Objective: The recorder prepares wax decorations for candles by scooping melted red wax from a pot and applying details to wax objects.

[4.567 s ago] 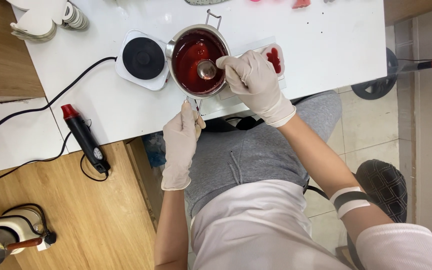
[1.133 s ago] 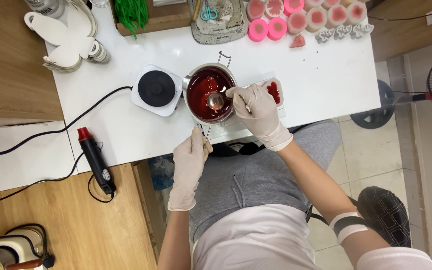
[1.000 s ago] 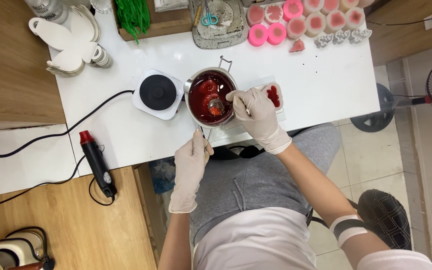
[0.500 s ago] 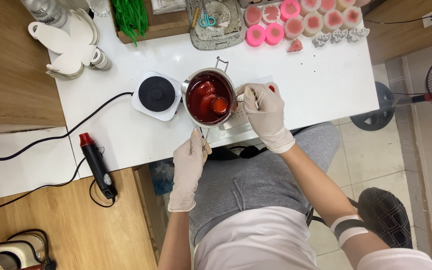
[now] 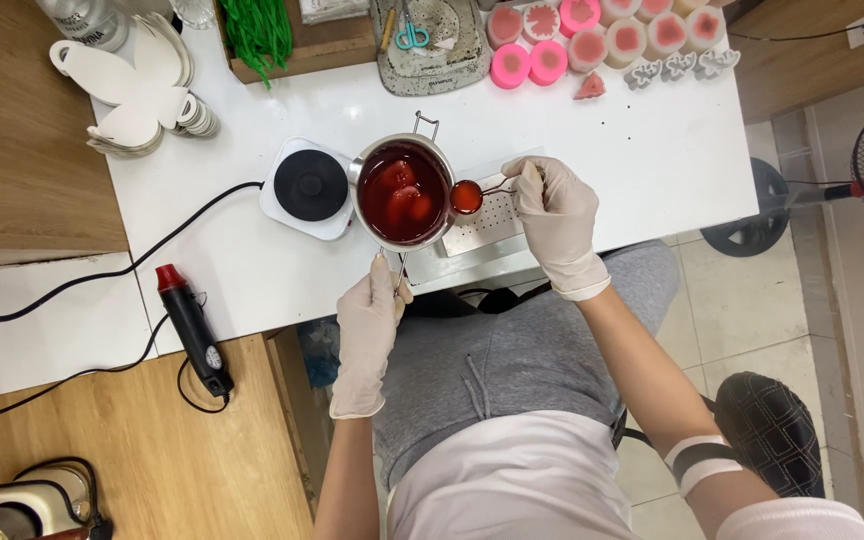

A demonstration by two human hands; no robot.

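— Saucepan [image 5: 402,190] of red liquid sits just above the centre of the frame, on the white table [image 5: 652,160], touching the right edge of the small black-topped hotplate [image 5: 307,187]. What does each glove hold?

— The left hand [image 5: 370,325] is closed on the saucepan's thin handle, low on its near side. The right hand [image 5: 555,220] pinches the wire handle of a little spoon [image 5: 466,196], fingers drawn tight about it.

— Where is that spoon compared with half a second back?

— Then its bowl hung over the liquid inside the rim. Now it is outside, just right of the saucepan wall, filled with red and level, above the white perforated tray [image 5: 492,215].

— So a measure has been lifted out?

— It looks so: a spoonful has left the pot, while pale red lumps float in what remains. The pan itself has not shifted.

— And around it?

— Pink and white round moulds [image 5: 602,35] line the upper right, scissors [image 5: 410,32] rest on a speckled tray at top centre, and a black heat gun [image 5: 192,330] with a red tip lies at the left.
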